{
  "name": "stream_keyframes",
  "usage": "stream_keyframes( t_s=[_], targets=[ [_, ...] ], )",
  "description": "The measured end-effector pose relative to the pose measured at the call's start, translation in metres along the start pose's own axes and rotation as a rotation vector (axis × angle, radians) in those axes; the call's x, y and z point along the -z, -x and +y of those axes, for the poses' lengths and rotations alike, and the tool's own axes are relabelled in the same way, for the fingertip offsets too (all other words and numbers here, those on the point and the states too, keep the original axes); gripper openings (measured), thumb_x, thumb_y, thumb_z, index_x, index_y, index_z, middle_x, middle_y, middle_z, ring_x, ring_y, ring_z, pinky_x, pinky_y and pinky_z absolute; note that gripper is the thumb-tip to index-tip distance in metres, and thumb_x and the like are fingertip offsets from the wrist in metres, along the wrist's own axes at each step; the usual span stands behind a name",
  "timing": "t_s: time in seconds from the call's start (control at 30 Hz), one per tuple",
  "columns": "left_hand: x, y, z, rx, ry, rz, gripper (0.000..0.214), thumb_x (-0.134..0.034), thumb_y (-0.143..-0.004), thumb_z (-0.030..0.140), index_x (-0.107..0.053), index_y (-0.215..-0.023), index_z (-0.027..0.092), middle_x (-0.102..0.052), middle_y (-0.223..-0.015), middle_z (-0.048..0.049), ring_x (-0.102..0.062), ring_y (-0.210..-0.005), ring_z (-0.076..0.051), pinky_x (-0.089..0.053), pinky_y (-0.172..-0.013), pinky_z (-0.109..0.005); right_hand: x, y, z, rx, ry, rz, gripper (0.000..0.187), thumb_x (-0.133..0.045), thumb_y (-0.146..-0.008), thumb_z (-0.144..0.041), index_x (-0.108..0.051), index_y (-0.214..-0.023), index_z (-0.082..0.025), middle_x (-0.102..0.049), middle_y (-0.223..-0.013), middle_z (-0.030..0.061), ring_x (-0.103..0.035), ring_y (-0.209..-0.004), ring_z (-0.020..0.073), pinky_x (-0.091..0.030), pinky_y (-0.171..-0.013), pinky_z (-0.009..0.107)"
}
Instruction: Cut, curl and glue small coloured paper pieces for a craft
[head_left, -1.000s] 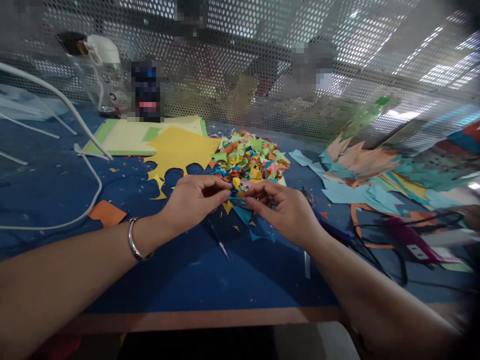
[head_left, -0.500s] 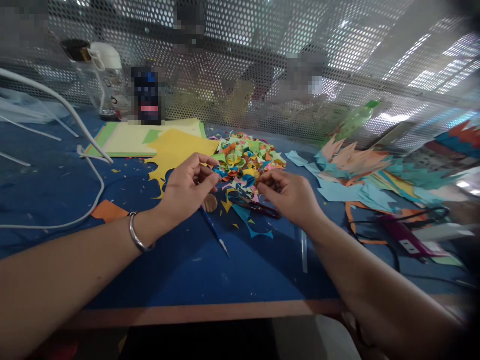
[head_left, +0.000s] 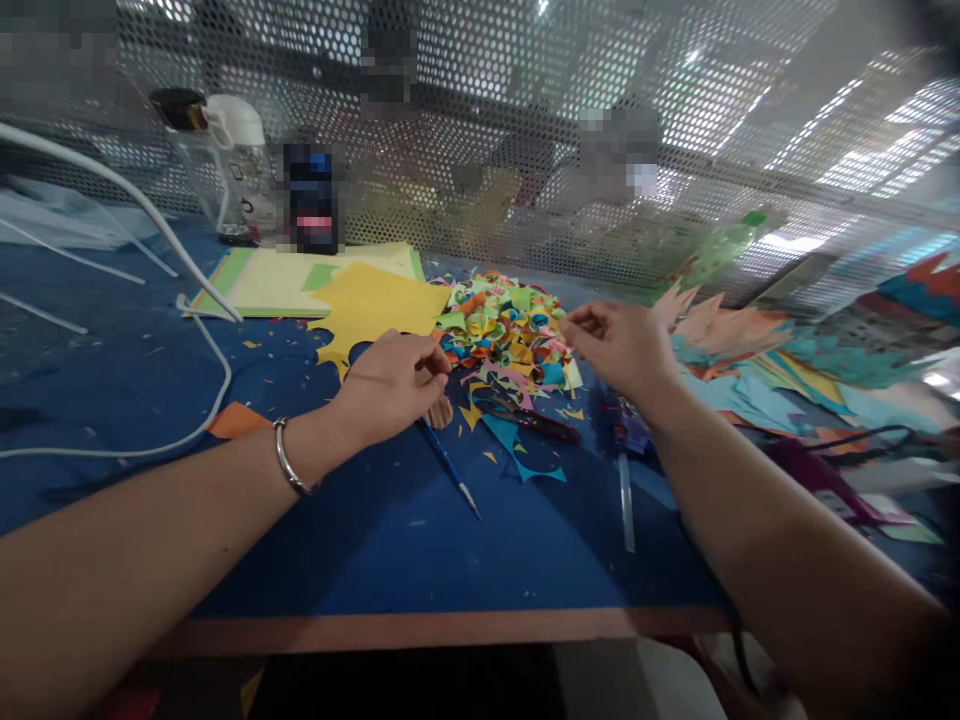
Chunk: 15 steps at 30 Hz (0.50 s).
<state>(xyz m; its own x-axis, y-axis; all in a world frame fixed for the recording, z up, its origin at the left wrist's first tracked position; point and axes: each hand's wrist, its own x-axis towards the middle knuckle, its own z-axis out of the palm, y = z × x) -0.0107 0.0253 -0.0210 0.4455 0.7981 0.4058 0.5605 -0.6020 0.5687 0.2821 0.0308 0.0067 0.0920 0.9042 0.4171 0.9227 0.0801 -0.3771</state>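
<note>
My left hand (head_left: 391, 385) rests on the blue table top (head_left: 360, 540), fingers curled in and thumb pressed to the forefinger; what it pinches is hidden. Just beside it lie a small brown piece (head_left: 439, 411) and a thin blue pen (head_left: 450, 466). My right hand (head_left: 621, 345) hovers over the right edge of a heap of small folded coloured papers (head_left: 504, 325), its fingertips pinched together on something too small to name. Dark-handled scissors (head_left: 529, 417) lie between the hands, in front of the heap.
A cut yellow sheet (head_left: 375, 305) and a stack of pale sheets (head_left: 270, 280) lie at the back left. A white cable (head_left: 214, 360) loops at the left. Paper offcuts (head_left: 787, 360) cover the right. A clear tube (head_left: 626, 490), an orange scrap (head_left: 236, 420), a bottle (head_left: 236, 170) and a perforated metal screen (head_left: 525, 150) are also here.
The hands were together on a small yellow piece and have parted. My right hand rose and went right, over the heap's edge. My left hand curled shut near the pen.
</note>
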Motion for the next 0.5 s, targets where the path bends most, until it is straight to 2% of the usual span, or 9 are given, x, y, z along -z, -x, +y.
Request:
stream_keyframes(
  t_s=[0.07, 0.17, 0.27, 0.4, 0.5],
  targets=[
    [0.001, 0.003, 0.002, -0.041, -0.039, -0.025, 0.007, -0.062, -0.079, 0.021, -0.068, -0.082, 0.020, -0.070, -0.081, -0.0059, -0.057, -0.090, -0.024, -0.046, -0.078, -0.037, 0.004, 0.021, -0.009, 0.086, -0.033, -0.099, 0.019, -0.062, -0.084, -0.037, -0.070, -0.083, -0.020, -0.069, -0.068, 0.0035, -0.061, -0.059, 0.0166, -0.045, -0.058, 0.029],
    [-0.001, 0.005, 0.007, -0.096, -0.086, -0.103, 0.010, -0.060, -0.081, 0.022, -0.068, -0.086, 0.019, -0.070, -0.085, -0.0069, -0.055, -0.092, -0.026, -0.045, -0.081, -0.040, 0.010, 0.044, -0.018, 0.211, -0.068, -0.353, 0.020, -0.061, -0.086, -0.038, -0.070, -0.083, -0.020, -0.070, -0.075, 0.0032, -0.062, -0.063, 0.0155, -0.046, -0.061, 0.028],
    [-0.004, 0.008, 0.012, -0.167, -0.141, -0.143, 0.011, -0.061, -0.081, 0.022, -0.069, -0.087, 0.018, -0.068, -0.088, -0.0078, -0.053, -0.092, -0.026, -0.043, -0.082, -0.040, 0.011, 0.051, -0.018, 0.231, -0.008, -0.553, 0.020, -0.061, -0.086, -0.039, -0.069, -0.085, -0.021, -0.071, -0.075, 0.0032, -0.064, -0.066, 0.0170, -0.046, -0.063, 0.029],
    [-0.006, 0.009, 0.015, -0.240, -0.168, -0.186, 0.012, -0.060, -0.083, 0.023, -0.071, -0.087, 0.018, -0.066, -0.087, -0.0072, -0.053, -0.087, -0.025, -0.041, -0.081, -0.039, 0.006, 0.050, -0.010, 0.235, 0.027, -0.644, 0.016, -0.060, -0.086, -0.037, -0.066, -0.081, -0.022, -0.070, -0.072, 0.0021, -0.063, -0.064, 0.0178, -0.044, -0.060, 0.029],
    [-0.006, 0.006, 0.013, -0.230, -0.185, -0.185, 0.012, -0.061, -0.083, 0.023, -0.071, -0.087, 0.018, -0.066, -0.087, -0.0078, -0.053, -0.088, -0.025, -0.041, -0.081, -0.039, 0.005, 0.050, -0.007, 0.233, 0.045, -0.664, 0.016, -0.059, -0.085, -0.034, -0.062, -0.075, -0.022, -0.066, -0.066, 0.0005, -0.060, -0.058, 0.0166, -0.042, -0.056, 0.029]
  ],
)
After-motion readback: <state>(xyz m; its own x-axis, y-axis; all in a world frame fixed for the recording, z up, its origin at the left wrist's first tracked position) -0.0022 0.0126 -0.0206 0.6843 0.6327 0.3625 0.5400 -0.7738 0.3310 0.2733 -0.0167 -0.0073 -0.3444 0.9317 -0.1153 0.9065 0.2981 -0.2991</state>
